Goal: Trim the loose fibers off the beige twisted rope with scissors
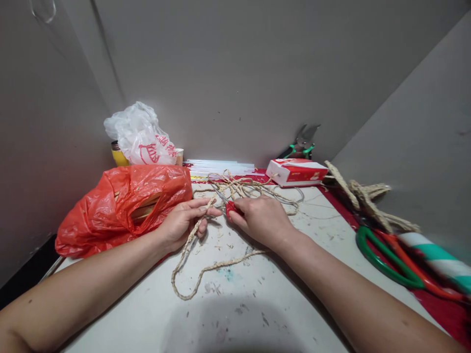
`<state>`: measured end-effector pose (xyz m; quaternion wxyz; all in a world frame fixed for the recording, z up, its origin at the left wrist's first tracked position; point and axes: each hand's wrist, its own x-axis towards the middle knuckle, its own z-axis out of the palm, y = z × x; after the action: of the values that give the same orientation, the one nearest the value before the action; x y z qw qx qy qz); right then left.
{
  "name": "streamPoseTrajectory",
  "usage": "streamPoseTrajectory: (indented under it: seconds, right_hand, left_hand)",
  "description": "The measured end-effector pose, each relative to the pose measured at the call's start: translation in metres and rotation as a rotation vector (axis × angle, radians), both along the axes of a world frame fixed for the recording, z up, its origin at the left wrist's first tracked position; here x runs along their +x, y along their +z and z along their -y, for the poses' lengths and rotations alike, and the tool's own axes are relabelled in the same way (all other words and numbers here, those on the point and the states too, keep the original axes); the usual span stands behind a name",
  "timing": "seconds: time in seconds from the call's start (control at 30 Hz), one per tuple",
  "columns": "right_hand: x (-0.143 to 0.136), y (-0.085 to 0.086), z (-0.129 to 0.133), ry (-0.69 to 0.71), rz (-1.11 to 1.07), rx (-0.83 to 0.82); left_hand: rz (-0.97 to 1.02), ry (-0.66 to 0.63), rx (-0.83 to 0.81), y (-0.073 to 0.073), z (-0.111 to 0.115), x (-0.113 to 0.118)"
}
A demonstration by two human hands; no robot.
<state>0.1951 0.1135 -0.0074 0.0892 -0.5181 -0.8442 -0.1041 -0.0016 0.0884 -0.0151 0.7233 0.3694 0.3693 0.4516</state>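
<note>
A braided straw cord (206, 269) loops over the table and runs up into my left hand (184, 220), which pinches it near its upper end between thumb and fingers. My right hand (263, 218) is closed around the red handles of a small pair of scissors (230, 210). Their metal blades point up and left, close beside the cord's end at my left fingertips. Whether the blades touch the cord I cannot tell. Behind both hands lies a loose tangle of the same cord (239, 186).
At left, a red plastic bag (106, 211) holds straw-coloured strips, with a white plastic bag (142, 137) behind. Clear sticks (221, 167), a tissue pack (296, 172) and pruning shears (303, 139) line the back. Large green-and-orange-handled shears (390, 264) and straw bundles (368, 196) lie right.
</note>
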Motion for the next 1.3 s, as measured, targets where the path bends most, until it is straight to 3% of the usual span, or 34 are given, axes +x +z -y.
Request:
streamPoseTrajectory:
  seconds: [0.3, 0.63, 0.83, 1.03, 1.3]
  right_hand:
    - [-0.002, 0.004, 0.003, 0.079, -0.018, -0.047]
    - [0.002, 0.006, 0.000, 0.057, -0.010, -0.095]
    - [0.004, 0.004, 0.000, 0.074, -0.064, -0.039]
    - [0.003, 0.007, 0.003, 0.227, -0.061, -0.004]
    - [0.004, 0.008, 0.000, 0.195, 0.033, -0.009]
  left_hand:
    - [-0.009, 0.081, 0.018, -0.002, -0.003, 0.000]
    - [0.019, -0.022, -0.012, 0.000, -0.001, -0.001]
    - [0.021, 0.040, -0.020, -0.001, -0.002, -0.001]
    - [0.001, 0.086, -0.002, -0.002, -0.003, 0.000]
    - [-0.076, 0.088, 0.078, -0.001, 0.000, 0.002]
